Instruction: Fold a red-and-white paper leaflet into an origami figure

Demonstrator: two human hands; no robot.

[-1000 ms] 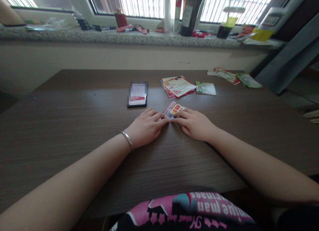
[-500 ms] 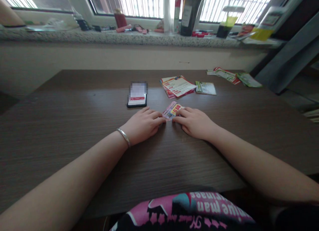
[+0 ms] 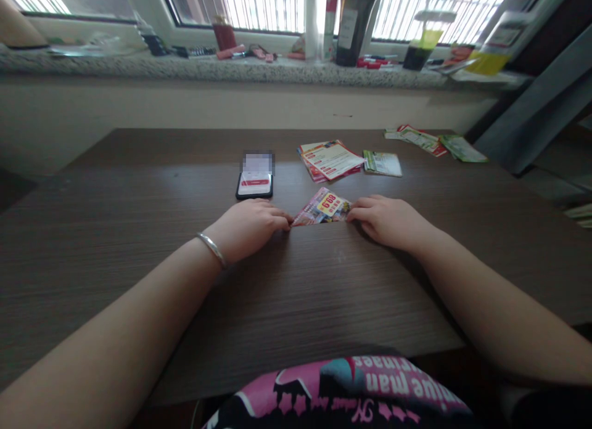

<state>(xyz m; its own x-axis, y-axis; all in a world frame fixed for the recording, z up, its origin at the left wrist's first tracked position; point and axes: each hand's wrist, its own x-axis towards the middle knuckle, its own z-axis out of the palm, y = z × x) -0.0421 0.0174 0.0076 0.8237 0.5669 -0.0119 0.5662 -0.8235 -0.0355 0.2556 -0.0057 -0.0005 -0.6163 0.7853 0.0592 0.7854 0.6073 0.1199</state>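
Two bare hands, set apart, one at each end of a small printed paper (image 3: 319, 211) on the brown wood-grain table (image 3: 296, 306). Clock centred on the paper, 12 toward the window.

Paper: flat-lying, roughly triangular, straight edge toward 6, peak toward 12; red figures on a yellow patch.

Left hand (image 3: 243, 229) at 9 o'clock: fingers bunched, tips touching the paper's left corner. Right hand (image 3: 387, 223) at 3: fingers curled, tips on the right corner. Pinch or press, cannot tell for either. Silver bangle (image 3: 211, 249) on the left wrist, about 8.

Phone (image 3: 254, 192) near 10, just beyond the left hand; part of its screen blurred out, red bar below. Stack of flyers (image 3: 333, 160) at 12, cream sheet uppermost. Small green-and-white pile (image 3: 383, 164) at 2, just beside the stack. Loose leaflets (image 3: 422, 140) also at 2, farther out. Granite sill (image 3: 259, 71) beyond, at 12, crowded with bottles.
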